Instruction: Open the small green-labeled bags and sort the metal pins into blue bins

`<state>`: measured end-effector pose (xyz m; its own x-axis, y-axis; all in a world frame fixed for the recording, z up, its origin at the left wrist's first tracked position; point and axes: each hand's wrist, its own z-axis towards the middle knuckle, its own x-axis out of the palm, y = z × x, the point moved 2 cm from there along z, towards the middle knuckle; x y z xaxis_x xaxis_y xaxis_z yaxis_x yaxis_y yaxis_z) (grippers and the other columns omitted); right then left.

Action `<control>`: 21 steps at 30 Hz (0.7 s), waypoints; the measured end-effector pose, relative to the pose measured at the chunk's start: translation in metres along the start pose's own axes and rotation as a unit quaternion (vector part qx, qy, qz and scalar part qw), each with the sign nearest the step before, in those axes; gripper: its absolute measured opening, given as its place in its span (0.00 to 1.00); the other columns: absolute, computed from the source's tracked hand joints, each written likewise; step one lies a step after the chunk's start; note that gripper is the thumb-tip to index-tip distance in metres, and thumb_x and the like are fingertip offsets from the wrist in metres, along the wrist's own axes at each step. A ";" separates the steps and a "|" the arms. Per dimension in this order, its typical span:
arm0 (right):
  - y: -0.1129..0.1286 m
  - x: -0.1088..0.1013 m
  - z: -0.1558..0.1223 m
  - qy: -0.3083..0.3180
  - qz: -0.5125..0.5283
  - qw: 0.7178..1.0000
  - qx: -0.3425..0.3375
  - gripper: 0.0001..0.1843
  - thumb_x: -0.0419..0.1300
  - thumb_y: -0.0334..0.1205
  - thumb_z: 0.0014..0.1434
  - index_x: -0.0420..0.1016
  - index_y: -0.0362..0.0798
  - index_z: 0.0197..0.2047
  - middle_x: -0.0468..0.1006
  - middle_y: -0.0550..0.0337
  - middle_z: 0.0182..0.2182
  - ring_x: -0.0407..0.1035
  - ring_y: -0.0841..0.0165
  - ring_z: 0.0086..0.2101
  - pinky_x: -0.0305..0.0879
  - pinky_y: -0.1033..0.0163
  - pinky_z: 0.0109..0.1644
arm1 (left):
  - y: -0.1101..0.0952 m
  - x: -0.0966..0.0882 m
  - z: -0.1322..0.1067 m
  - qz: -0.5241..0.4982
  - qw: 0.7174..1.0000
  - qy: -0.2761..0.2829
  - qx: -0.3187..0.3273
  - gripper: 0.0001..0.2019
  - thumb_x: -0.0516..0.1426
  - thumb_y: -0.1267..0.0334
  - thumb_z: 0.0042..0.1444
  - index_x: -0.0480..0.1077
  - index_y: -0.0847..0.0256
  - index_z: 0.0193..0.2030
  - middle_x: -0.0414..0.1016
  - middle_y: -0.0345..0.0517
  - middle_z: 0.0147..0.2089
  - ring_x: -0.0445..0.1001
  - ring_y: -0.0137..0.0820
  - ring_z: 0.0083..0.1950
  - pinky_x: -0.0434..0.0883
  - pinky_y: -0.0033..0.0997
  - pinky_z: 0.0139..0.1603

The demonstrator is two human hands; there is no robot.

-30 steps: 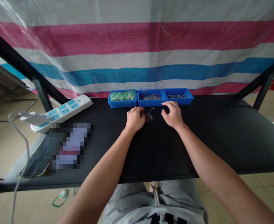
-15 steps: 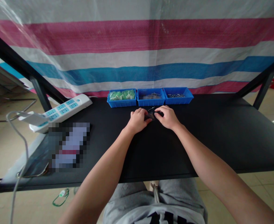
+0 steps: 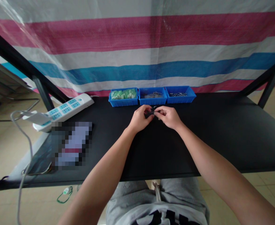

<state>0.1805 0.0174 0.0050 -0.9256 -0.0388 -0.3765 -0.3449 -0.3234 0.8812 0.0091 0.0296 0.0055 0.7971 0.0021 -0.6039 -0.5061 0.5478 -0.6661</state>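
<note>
My left hand (image 3: 139, 118) and my right hand (image 3: 168, 117) meet over the black table (image 3: 198, 140), just in front of three blue bins. Both are pinched on a small dark part (image 3: 151, 113) held between their fingertips; it is too small to name. A thin metal pin (image 3: 153, 108) lies on the table right behind the fingers. The left bin (image 3: 123, 97) holds green pieces, the middle bin (image 3: 152, 96) small grey parts, the right bin (image 3: 180, 94) metal pins.
A white power strip (image 3: 63, 111) with a grey cable lies at the table's left rear. A blurred flat object (image 3: 70, 145) sits front left. A striped tarpaulin (image 3: 137, 47) hangs behind the table, and black frame bars (image 3: 22, 67) slant at both sides.
My hands have come together from either side of the small dark part and now pinch it between them, lifted slightly off the table.
</note>
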 end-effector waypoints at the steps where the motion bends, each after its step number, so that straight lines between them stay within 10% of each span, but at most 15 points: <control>1: 0.000 0.001 0.000 -0.001 0.027 1.000 0.011 0.12 0.63 0.47 0.54 0.76 0.46 0.36 0.73 0.64 0.20 0.64 0.73 0.18 0.60 0.65 0.23 | -0.001 -0.001 0.000 -0.005 1.000 -0.012 0.004 0.16 0.60 0.65 0.49 0.68 0.62 0.46 0.75 0.46 0.42 0.73 0.32 0.40 0.71 0.32 0.42; 21: -0.002 -0.004 -0.001 -0.031 0.111 0.993 -0.037 0.14 0.63 0.43 0.51 0.72 0.47 0.41 0.79 0.56 0.36 0.69 0.70 0.30 0.66 0.62 0.34 | -0.004 -0.003 -0.003 0.000 0.995 -0.083 0.049 0.10 0.56 0.62 0.56 0.74 0.61 0.43 0.76 0.43 0.32 0.74 0.28 0.34 0.71 0.30 0.41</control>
<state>0.1849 0.0174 0.0040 -0.9861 -0.0592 -0.1554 -0.1214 -0.3829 0.9158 0.0077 0.0249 0.0091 0.8446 0.1357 -0.5180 -0.4780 0.6272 -0.6150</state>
